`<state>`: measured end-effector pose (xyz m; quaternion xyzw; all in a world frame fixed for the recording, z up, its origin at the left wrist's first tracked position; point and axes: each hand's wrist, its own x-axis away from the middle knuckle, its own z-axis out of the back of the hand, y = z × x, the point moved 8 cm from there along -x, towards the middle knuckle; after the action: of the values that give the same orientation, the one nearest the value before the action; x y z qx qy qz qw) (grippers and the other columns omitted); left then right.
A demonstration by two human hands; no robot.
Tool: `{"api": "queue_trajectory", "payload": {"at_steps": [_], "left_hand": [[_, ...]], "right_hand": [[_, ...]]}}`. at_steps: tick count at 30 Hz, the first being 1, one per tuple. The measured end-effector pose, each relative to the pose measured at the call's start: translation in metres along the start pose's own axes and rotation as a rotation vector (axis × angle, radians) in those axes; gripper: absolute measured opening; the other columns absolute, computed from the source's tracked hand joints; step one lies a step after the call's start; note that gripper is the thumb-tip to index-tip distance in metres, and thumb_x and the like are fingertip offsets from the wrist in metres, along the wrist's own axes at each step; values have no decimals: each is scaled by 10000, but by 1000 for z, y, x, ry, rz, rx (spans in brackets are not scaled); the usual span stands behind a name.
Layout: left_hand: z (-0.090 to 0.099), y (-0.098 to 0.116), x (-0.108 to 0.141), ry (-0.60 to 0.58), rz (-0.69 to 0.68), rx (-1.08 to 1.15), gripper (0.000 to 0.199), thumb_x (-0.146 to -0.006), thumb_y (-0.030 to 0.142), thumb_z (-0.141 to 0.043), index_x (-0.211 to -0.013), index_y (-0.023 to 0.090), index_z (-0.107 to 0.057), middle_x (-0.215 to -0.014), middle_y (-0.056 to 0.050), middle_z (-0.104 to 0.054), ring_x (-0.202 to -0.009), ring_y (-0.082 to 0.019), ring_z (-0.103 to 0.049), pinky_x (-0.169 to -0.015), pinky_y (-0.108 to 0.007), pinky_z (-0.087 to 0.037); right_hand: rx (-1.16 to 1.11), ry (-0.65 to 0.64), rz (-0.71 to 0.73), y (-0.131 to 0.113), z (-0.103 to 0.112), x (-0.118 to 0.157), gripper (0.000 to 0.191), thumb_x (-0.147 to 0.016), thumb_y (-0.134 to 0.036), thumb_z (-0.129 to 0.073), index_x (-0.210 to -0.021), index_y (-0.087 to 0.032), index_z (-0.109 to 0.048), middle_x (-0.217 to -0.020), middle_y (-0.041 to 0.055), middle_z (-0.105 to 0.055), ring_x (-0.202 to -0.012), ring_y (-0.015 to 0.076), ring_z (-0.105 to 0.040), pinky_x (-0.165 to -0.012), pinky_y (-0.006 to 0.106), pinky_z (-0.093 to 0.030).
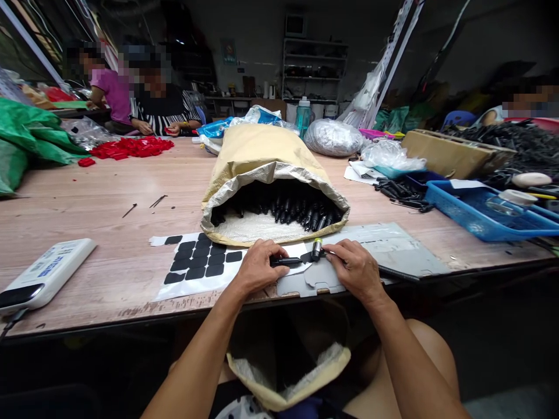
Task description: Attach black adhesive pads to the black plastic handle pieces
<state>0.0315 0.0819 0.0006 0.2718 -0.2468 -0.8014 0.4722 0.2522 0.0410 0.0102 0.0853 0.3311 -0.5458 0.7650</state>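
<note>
My left hand [260, 266] holds a slim black pen-like piece [287, 262] near the table's front edge, its end pointing right. My right hand [356, 269] pinches something small and dark beside a short cylinder [317, 249] with a yellow-green top. Both hands rest over a grey board [388, 247]. Behind them a tan sack [271, 145] lies with its mouth facing me, and many black pieces [301, 212] show inside. To the left of my left hand is a white sheet [192, 289] with rows of black rounded squares [200, 261].
A white power bank [55, 270] lies at the left, red pieces [131, 147] farther back. Blue basket [484, 215], cardboard box [454, 152] and black parts [399, 192] are at the right. An open sack [288, 396] is below the table edge. Other people sit behind.
</note>
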Motion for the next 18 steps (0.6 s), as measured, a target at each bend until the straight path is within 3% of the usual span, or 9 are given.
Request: {"api": "queue_trajectory", "payload": {"at_steps": [6,9,11,13,15,18], "left_hand": [[3,4,1,-19,-28,4,158,-826,328,-701,-940,226,-739,-905,-28,-677,-939,-233,-538,-856,-367,-411],[13,28,18,-7,-38,34,184,-902,353,-625,-983,221,-725,-951,-37,-689,-950,-227,-549,-865,-360,-409],[13,48,38,-70,-36,110,199,-937,365,-586,-1012,232,-714,-968,-26,-694,-936,-206,-573,-850,-331,-422],[-3,63,62,-248,-26,216,195,-946,371,-577,-1029,256,-712,-960,-1,-703,-889,-176,-606,-809,-288,-442],[-33,64,87,-471,9,231,178,-913,371,-615,-1019,278,-724,-940,16,-719,-862,-170,-639,-776,-267,-457],[-85,25,114,-641,162,-6,208,-831,372,-663,-993,272,-746,-975,-28,-745,-956,-251,-674,-809,-318,-481]], "right_hand": [[35,-10,-51,2,-1,0,218,-910,-237,-598,-1089,-266,-719,-922,22,-665,-894,200,-563,-813,318,-438],[45,-13,-59,2,-2,1,211,-908,-242,-599,-1082,-258,-717,-931,25,-667,-904,203,-559,-819,321,-436],[50,-14,-60,2,-2,1,211,-906,-243,-599,-1080,-260,-717,-931,27,-667,-907,205,-556,-819,323,-434],[55,-16,-60,2,-3,1,211,-902,-242,-600,-1077,-262,-718,-927,29,-666,-902,205,-554,-818,324,-432],[57,-17,-65,2,-3,1,214,-901,-241,-601,-1078,-263,-718,-925,29,-664,-900,205,-553,-820,325,-430],[54,-16,-74,3,-3,1,211,-905,-244,-597,-1077,-263,-717,-924,25,-661,-905,204,-554,-824,323,-427]]}}
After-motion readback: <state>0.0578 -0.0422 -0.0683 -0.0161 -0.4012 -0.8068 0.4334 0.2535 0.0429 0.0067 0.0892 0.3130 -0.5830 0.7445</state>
